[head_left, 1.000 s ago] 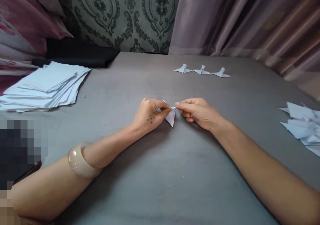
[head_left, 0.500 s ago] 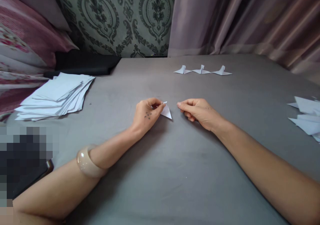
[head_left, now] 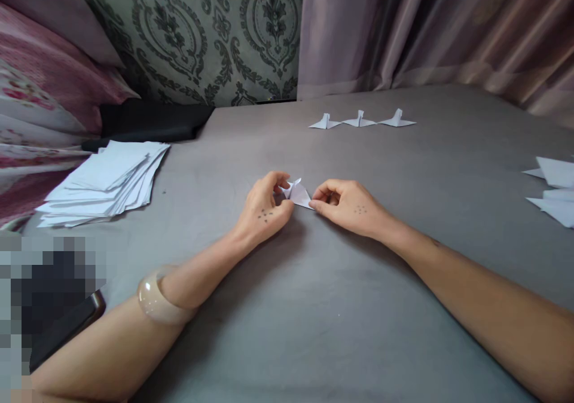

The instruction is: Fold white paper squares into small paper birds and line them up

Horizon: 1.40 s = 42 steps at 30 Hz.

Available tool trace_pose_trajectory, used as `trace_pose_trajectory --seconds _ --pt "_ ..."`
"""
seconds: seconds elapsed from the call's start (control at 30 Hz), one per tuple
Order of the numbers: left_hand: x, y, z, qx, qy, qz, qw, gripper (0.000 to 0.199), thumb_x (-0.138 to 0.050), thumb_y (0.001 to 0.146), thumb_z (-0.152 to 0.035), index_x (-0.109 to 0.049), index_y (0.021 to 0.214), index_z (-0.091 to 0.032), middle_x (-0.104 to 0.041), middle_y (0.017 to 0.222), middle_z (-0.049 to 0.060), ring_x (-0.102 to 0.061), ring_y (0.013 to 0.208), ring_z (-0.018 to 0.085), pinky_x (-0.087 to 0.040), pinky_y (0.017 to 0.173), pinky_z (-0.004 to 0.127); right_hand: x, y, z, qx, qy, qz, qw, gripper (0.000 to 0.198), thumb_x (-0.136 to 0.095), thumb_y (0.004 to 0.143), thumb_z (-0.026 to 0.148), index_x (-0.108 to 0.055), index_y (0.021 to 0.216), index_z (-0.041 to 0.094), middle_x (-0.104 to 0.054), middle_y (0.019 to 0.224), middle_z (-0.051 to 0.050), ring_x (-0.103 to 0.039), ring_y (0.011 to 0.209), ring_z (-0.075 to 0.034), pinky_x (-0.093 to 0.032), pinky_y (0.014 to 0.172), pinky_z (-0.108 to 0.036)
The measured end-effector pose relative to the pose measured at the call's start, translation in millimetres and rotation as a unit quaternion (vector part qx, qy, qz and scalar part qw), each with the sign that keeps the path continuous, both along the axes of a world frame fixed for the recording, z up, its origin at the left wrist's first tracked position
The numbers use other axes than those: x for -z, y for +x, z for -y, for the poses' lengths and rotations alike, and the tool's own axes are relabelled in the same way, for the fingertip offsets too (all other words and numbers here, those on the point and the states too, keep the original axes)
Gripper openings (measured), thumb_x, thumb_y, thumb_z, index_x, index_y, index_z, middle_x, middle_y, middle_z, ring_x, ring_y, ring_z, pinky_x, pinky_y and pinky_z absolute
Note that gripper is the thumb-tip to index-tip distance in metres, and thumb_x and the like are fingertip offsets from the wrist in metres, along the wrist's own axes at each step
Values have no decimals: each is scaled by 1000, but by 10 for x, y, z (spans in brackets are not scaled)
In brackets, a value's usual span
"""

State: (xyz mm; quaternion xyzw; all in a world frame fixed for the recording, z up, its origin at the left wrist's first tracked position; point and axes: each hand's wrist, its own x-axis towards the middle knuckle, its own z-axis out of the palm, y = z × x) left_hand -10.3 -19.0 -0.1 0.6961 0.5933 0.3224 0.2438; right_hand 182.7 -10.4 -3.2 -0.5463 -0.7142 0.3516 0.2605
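Note:
Small and white, a folded paper crane (head_left: 299,195) is held between my hands over the middle of the grey surface. My left hand (head_left: 264,205) has its thumb and bent fingers around the left part of the crane, hiding some of it. The thumb and fingertips of my right hand (head_left: 347,204) pinch the crane's right wing tip. A narrow folded point stands up near the crane's middle.
Three finished paper cranes (head_left: 360,119) stand in a row at the back. A stack of white paper (head_left: 105,179) lies at the left, beside a folded black cloth (head_left: 155,121). More folded paper pieces (head_left: 558,173) lie at the far right. A dark object (head_left: 67,331) sits near my left forearm.
My right hand has moved left and slightly down and now pinches the wing tip. My left fingers have loosened, and more of the crane shows between the hands.

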Motion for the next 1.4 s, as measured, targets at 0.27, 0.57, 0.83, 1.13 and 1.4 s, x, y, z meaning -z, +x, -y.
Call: trace_pose_trajectory --seconds 0.27,0.57,0.83,1.13,1.4 --pt "113 -159 -140 76 83 -159 981 40 -41 80 -7 -66 109 -19 -67 114 8 -58 106 24 -45 92 40 17 -12 73 -16 124 144 982 10 -58 87 32 -61 83 23 -66 87 0 -58 73 -14 -38 64 -28" --pt "-3 -39 2 48 20 -127 991 19 -54 84 -22 -71 91 -18 -66 71 2 -57 62 14 -42 63 25 74 76 -48 50 178 144 972 12 -53 88 22 -65 88 21 -66 92 -3 -58 73 -15 -39 65 -29" --pt "-37 43 69 56 -12 -74 996 19 -51 84 -21 -69 81 -17 -64 64 0 -52 55 12 -38 57 25 58 -52 -15 -20 158 95 983 17 -63 84 38 -69 87 22 -65 93 -3 -58 75 -15 -42 71 -29" --pt "46 13 50 36 38 -24 998 29 -70 76 -28 -58 101 -20 -63 104 5 -57 88 18 -48 73 29 -39 46 -111 -91 130 100 982 15 -55 87 22 -70 88 21 -63 94 -3 -55 74 -13 -40 70 -27" --pt "33 65 11 75 -6 3 997 6 -60 83 -19 -65 80 -18 -63 76 1 -55 71 14 -43 65 26 -38 -36 -16 -62 120 95 986 4 -58 84 24 -61 85 21 -64 83 0 -55 70 -13 -37 63 -26"
